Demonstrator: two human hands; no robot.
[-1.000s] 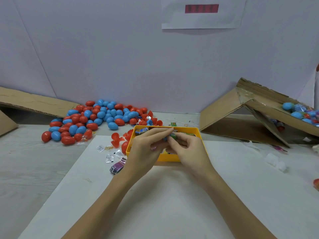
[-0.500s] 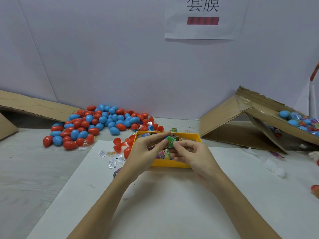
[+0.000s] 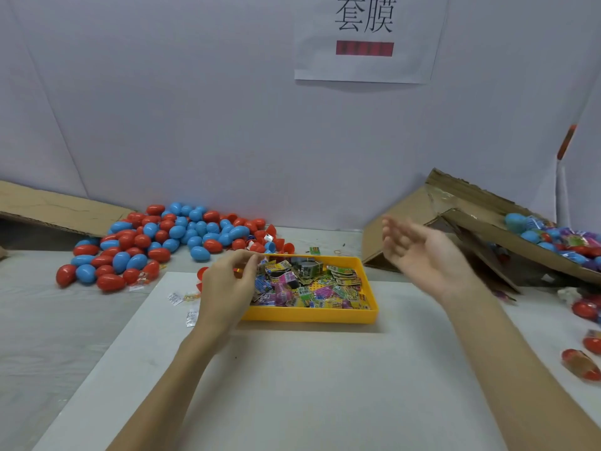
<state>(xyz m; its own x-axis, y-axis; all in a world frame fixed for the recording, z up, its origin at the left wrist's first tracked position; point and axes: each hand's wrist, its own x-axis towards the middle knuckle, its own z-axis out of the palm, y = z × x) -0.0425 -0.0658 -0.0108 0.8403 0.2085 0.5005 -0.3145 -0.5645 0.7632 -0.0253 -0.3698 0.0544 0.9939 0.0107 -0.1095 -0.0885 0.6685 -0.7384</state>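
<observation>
On the wall above, sign (image 3: pixel 367 40) reading 套膜, tray (image 3: pixel 309 315) of packets (image 3: pixel 309 284) at table middle, left hand (image 3: pixel 224 284) curled at its left rim, grip cannot tell, right hand (image 3: pixel 422 252) raised beside, fingers wide, empty

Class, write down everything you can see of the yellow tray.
The yellow tray is a shallow rectangle with low upright walls, plastic by its look. It lies flat on the white board, heaped with small colourful printed packets. The left hand covers its left end, fingers curled at the far rim; contact is unclear.
</observation>
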